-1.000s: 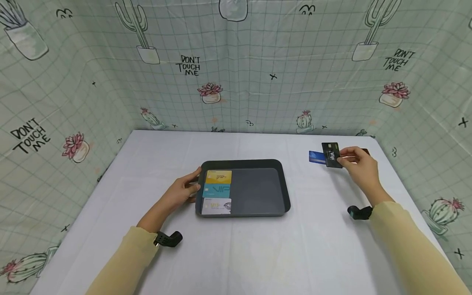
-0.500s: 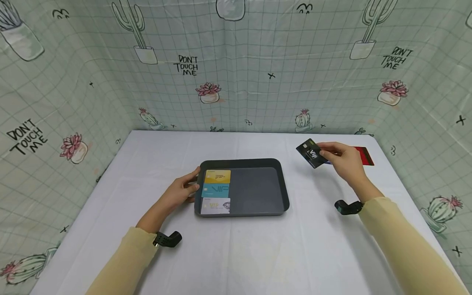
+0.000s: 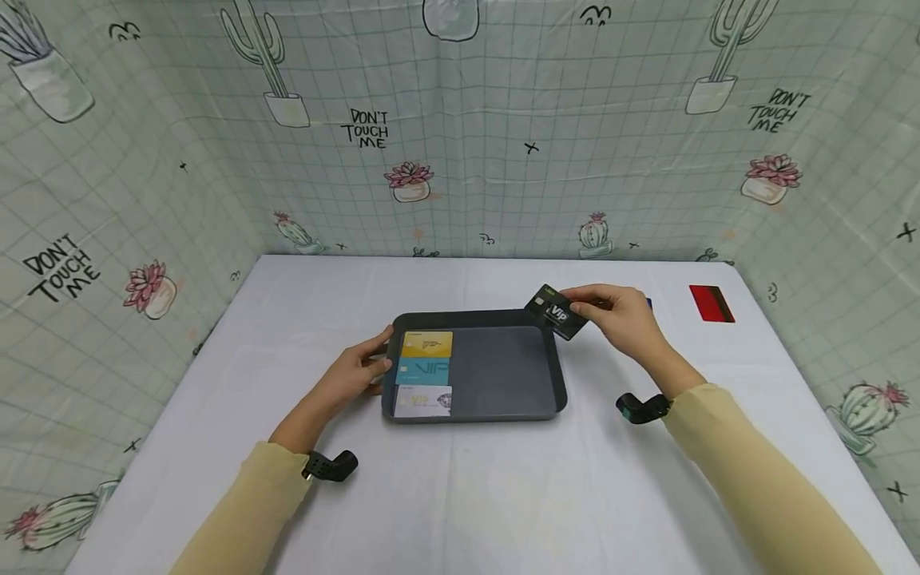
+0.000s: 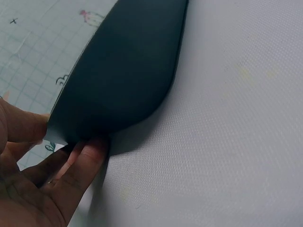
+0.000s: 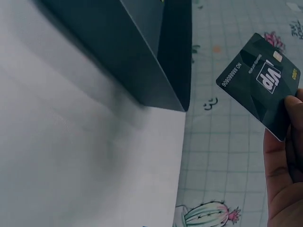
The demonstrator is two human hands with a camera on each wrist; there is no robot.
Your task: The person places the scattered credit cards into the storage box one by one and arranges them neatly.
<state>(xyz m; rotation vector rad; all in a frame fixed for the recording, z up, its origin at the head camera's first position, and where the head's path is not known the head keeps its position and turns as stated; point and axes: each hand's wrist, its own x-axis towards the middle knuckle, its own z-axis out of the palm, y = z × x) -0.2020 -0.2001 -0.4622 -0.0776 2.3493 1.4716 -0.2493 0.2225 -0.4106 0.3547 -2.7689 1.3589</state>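
My right hand (image 3: 616, 315) pinches a black VIP card (image 3: 557, 311) between thumb and fingers. The card is tilted and overlaps the far right corner of the dark grey tray (image 3: 503, 371) in the head view. In the right wrist view the card (image 5: 262, 82) shows its chip and lettering, apart from the tray wall (image 5: 156, 71). At the tray's left side, my left hand (image 3: 352, 367) grips the rim, with fingers at the wall and underside in the left wrist view. Inside the tray, a yellow card (image 3: 427, 344), a teal VIP card (image 3: 422, 371) and a silver VIP card (image 3: 422, 402) lie in a column along the left.
A red card (image 3: 711, 303) with a dark stripe lies at the far right of the white table (image 3: 489, 503). Behind my right hand, a sliver of a blue card (image 3: 650, 303) shows. Cloth with a cactus print (image 3: 460, 120) surrounds the table.
My right hand has carried the black card leftward from beside the blue card to the tray's far right corner, uncovering the red card. My left hand stays at the tray.
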